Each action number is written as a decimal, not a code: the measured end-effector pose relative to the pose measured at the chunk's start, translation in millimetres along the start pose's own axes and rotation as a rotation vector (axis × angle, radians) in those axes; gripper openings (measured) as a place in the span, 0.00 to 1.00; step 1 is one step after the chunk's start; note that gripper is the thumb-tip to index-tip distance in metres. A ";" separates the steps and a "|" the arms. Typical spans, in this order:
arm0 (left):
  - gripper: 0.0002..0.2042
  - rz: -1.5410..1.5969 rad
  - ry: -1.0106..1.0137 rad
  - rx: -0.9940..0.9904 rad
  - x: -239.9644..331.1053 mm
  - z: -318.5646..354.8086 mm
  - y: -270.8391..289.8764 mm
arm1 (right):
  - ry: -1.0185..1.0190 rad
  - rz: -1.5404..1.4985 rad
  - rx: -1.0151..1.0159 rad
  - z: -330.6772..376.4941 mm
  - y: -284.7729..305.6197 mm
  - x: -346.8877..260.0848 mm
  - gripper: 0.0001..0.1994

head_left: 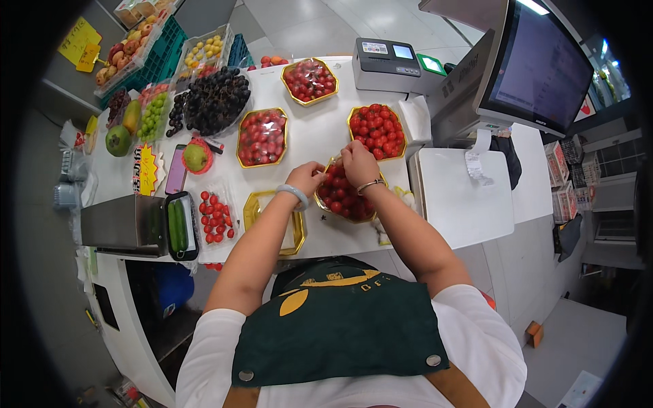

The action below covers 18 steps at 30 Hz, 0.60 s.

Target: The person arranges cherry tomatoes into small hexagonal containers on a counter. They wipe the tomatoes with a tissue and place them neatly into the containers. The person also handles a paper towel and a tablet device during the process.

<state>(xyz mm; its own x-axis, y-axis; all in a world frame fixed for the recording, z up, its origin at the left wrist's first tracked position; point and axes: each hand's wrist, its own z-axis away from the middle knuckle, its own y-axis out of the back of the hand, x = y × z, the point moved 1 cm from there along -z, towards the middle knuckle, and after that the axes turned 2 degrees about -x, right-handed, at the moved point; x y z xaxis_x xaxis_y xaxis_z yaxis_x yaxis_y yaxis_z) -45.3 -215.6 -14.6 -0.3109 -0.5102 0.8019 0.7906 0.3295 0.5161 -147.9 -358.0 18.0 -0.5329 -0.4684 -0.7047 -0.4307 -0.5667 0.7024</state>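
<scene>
Cherry tomatoes (343,199) in a gold-rimmed tray (370,218) sit on the worktop (323,239) close before us, our left hand (306,179) pinching the left edge and our right hand (360,164) gripping the far side, presumably to steady the tray between them

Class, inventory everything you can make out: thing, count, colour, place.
Counter: 1, white, centre
Central fruit tray: 1, gold, middle
Other fruit trays: 3, gold, farther back
Partly hidden tray: 1, gold, near edge
Red fruit pack: 1, red, left
Green vegetables: about 2, green, left
Netted fruit: 1, green, left
Phone: 1, purple, left
Grapes: many, black and green, left
Crates: several, teal and white, upper left
Machine: 1, grey, top centre
Monitor: 1, grey, upper right
Apron: 1, dark green, bottom
Left hand: 1, bare, central tray's left
Right hand: 1, bare, central tray's far side
</scene>
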 end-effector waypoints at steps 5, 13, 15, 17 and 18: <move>0.14 0.260 0.125 -0.348 -7.0 1.6 9.0 | -0.498 -0.961 -0.228 -16.9 11.9 20.6 0.09; 0.12 0.353 0.189 -0.484 -19.2 10.2 8.7 | -0.378 -1.408 0.007 2.1 49.0 58.7 0.12; 0.12 0.315 0.233 -0.439 -12.8 11.4 9.8 | -0.466 -1.365 0.250 21.7 65.9 69.0 0.10; 0.12 0.272 0.248 -0.403 -11.2 11.7 8.2 | -0.504 -1.321 0.433 42.2 80.7 80.9 0.09; 0.12 0.249 0.242 -0.387 -13.6 10.3 8.2 | -0.498 -1.305 0.492 50.4 86.6 89.2 0.08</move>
<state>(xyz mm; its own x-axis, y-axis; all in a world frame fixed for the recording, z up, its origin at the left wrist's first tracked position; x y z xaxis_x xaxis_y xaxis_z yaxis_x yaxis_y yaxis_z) -40.1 -197.8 -18.2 0.0064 -0.6381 0.7700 0.9765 0.1700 0.1328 -269.4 -414.7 21.0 0.2709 0.5122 -0.8150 -0.9338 -0.0657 -0.3517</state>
